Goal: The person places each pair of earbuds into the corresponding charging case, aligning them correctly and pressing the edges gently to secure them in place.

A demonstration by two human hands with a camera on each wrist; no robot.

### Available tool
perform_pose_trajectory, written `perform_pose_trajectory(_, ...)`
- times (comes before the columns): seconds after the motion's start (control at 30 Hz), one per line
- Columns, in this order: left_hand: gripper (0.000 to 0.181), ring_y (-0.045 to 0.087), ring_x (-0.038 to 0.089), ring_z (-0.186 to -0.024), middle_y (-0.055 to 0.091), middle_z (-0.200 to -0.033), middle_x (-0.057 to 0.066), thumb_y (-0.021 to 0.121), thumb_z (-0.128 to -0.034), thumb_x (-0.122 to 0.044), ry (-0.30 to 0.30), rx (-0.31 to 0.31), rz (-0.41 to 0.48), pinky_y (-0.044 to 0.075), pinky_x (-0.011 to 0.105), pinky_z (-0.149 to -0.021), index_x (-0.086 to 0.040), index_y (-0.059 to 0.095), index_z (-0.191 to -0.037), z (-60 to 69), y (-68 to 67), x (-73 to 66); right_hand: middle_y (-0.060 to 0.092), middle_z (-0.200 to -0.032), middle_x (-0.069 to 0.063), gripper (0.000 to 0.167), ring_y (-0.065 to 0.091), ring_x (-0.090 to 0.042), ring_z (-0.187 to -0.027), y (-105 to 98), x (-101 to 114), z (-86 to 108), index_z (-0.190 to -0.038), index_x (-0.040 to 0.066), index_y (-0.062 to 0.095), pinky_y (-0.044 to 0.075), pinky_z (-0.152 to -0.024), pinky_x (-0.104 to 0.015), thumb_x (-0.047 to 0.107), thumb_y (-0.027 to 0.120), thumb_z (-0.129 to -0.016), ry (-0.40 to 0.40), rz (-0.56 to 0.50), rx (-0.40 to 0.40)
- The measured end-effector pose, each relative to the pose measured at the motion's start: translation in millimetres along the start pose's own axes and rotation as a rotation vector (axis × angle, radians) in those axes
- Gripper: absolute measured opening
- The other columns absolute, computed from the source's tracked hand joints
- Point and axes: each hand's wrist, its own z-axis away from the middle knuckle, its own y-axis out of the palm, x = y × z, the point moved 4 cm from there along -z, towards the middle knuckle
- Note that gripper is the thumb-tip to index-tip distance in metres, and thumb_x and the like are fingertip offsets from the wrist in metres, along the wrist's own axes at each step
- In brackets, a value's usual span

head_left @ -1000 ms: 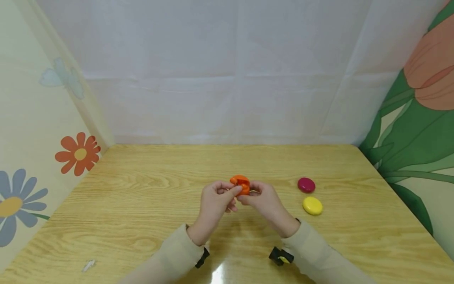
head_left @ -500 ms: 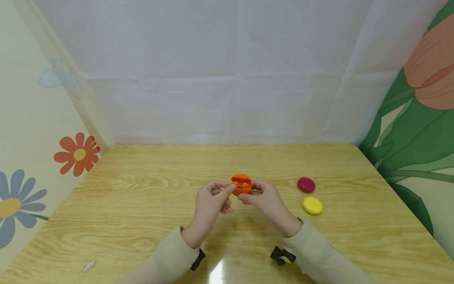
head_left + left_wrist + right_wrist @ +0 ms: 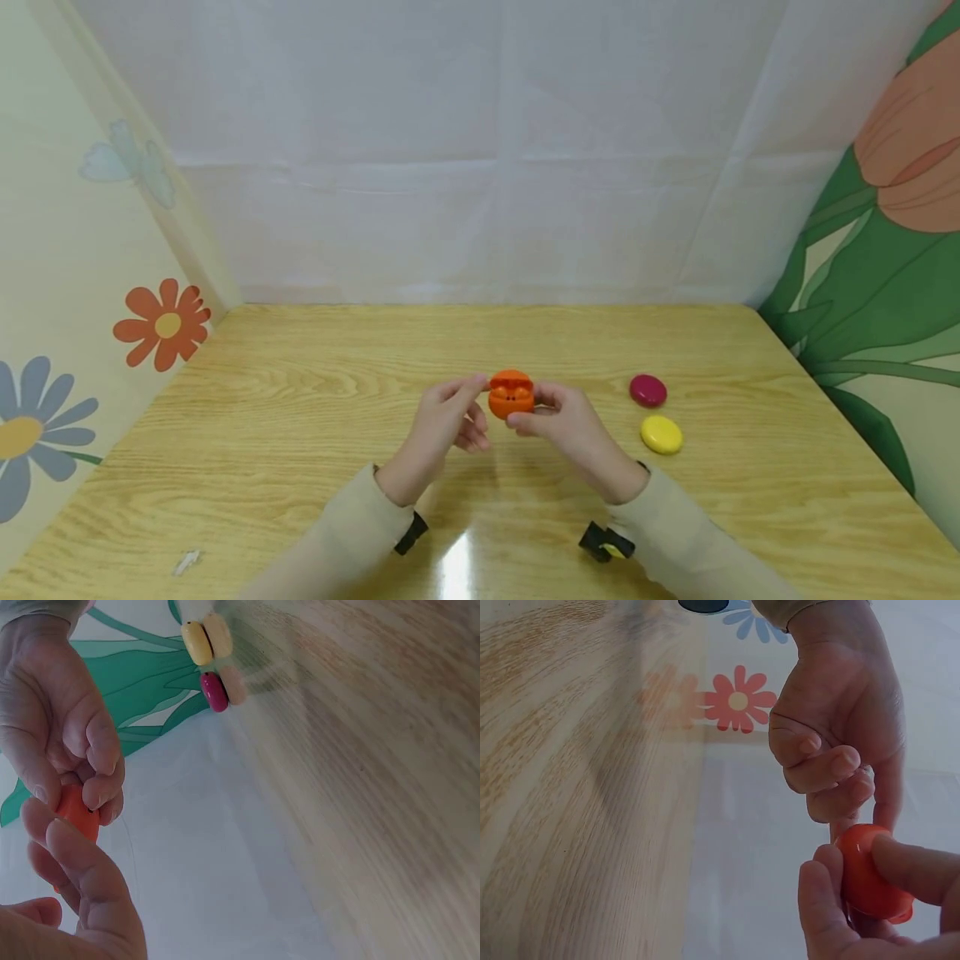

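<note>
An orange earbud case (image 3: 512,403) is held above the table, its lid raised. Two rounded orange earbuds (image 3: 521,392) sit inside, with small dark dots between them. My right hand (image 3: 567,423) grips the case's right side, thumb in front and fingers behind. From the other side my left hand (image 3: 441,425) reaches in, and its thumb and index finger pinch the left edge near the lid. In the right wrist view the left hand (image 3: 840,735) has its other fingers curled loosely below. The case (image 3: 77,813) is partly hidden by fingers in the left wrist view.
To the right on the wooden table (image 3: 300,400) lie a magenta rounded case (image 3: 648,391) and a yellow one (image 3: 662,435). A small whitish mark (image 3: 187,562) shows at the front left. A white sheet (image 3: 480,167) hangs behind the table.
The case has turned to face the camera, showing both earbuds. My left thumb has moved from the case's front to its left edge. Both forearms have drawn slightly apart.
</note>
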Motion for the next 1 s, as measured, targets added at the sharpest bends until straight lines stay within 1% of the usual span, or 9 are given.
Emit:
perform_pose_trajectory(0.1,0.044,0.053,0.008,-0.041,0.053,-0.057,-0.002,0.053,-0.1011,-0.035,-0.002,0.019,0.004,0.044,0.020,-0.042,0.005,0.061,-0.119,-1.4,1.9,-1.1,0.066,-0.108,-0.018,0.030,0.066,-0.020,-0.088,0.5,-0.2,0.6,-0.114,-0.014,0.058,0.055,-0.079,-0.035,0.001,0.067,-0.090,-0.007,0.008,0.022)
perform_pose_trajectory(0.2,0.041,0.053,0.007,-0.041,0.053,-0.057,-0.001,0.052,-0.1015,-0.033,0.000,0.032,0.008,0.044,0.020,-0.043,0.004,0.062,-0.116,-1.9,2.9,-1.5,0.066,-0.106,-0.017,0.030,0.065,-0.019,-0.086,0.8,-1.4,0.8,-0.114,-0.015,0.058,0.055,-0.079,-0.037,0.001,0.067,-0.090,-0.017,0.011,0.052)
perform_pose_trajectory(0.3,0.040,0.052,0.008,-0.042,0.053,-0.058,0.000,0.053,-0.1008,-0.034,0.008,0.028,0.006,0.045,0.020,-0.043,0.003,0.063,-0.111,-1.6,2.5,-1.3,0.065,-0.106,-0.017,0.031,0.065,-0.019,-0.087,0.2,-2.8,0.6,-0.114,-0.015,0.058,0.055,-0.080,-0.037,0.002,0.066,-0.090,-0.025,0.005,0.081)
perform_pose_trajectory(0.43,0.039,0.054,0.008,-0.044,0.055,-0.064,0.002,0.056,-0.0997,-0.033,0.028,0.030,-0.017,0.045,0.020,-0.045,0.004,0.063,-0.111,-1.1,2.1,-1.2,0.066,-0.105,-0.016,0.032,0.065,-0.020,-0.087,-3.1,-3.4,0.7,-0.116,-0.014,0.058,0.055,-0.081,-0.037,0.005,0.066,-0.092,-0.017,0.002,0.089)
perform_pose_trajectory(0.57,0.038,0.058,0.010,-0.050,0.060,-0.078,0.004,0.055,-0.1007,-0.029,0.042,0.104,-0.060,0.046,0.021,-0.049,0.005,0.061,-0.118,-0.9,4.6,1.2,0.066,-0.106,-0.017,0.036,0.067,-0.022,-0.088,-8.3,-2.9,0.8,-0.121,-0.014,0.055,0.056,-0.081,-0.038,0.008,0.065,-0.093,-0.011,0.004,0.083)
perform_pose_trajectory(0.67,0.040,0.061,0.010,-0.055,0.065,-0.091,0.006,0.055,-0.1008,-0.026,0.047,0.172,-0.066,0.048,0.021,-0.052,0.006,0.056,-0.125,-1.3,7.7,3.5,0.067,-0.107,-0.018,0.041,0.067,-0.022,-0.087,-12.6,-2.3,0.4,-0.126,-0.014,0.050,0.056,-0.081,-0.039,0.008,0.064,-0.094,-0.003,-0.002,0.082)
perform_pose_trajectory(0.73,0.042,0.062,0.010,-0.057,0.066,-0.095,0.007,0.056,-0.1000,-0.024,0.054,0.201,-0.068,0.049,0.021,-0.054,0.006,0.054,-0.130,-2.2,9.6,4.5,0.067,-0.107,-0.018,0.044,0.068,-0.022,-0.085,-15.3,-1.5,0.5,-0.129,-0.014,0.047,0.056,-0.080,-0.038,0.009,0.063,-0.095,0.007,-0.005,0.078)
perform_pose_trajectory(0.87,0.045,0.065,0.014,-0.061,0.068,-0.099,0.009,0.061,-0.0977,-0.021,0.053,0.235,-0.083,0.051,0.023,-0.057,0.005,0.052,-0.134,-5.4,13.6,6.3,0.068,-0.103,-0.017,0.049,0.069,-0.020,-0.081,-20.9,1.1,1.5,-0.135,-0.013,0.041,0.056,-0.079,-0.038,0.010,0.062,-0.096,0.019,-0.011,0.073)
perform_pose_trajectory(1.0,0.045,0.065,0.014,-0.062,0.069,-0.100,0.010,0.063,-0.0967,-0.020,0.039,0.248,-0.085,0.053,0.026,-0.060,0.003,0.053,-0.134,-8.7,17.4,7.0,0.069,-0.098,-0.016,0.048,0.069,-0.018,-0.078,-27.2,3.0,2.7,-0.137,-0.013,0.037,0.056,-0.078,-0.035,0.008,0.056,-0.099,0.012,-0.009,0.098)
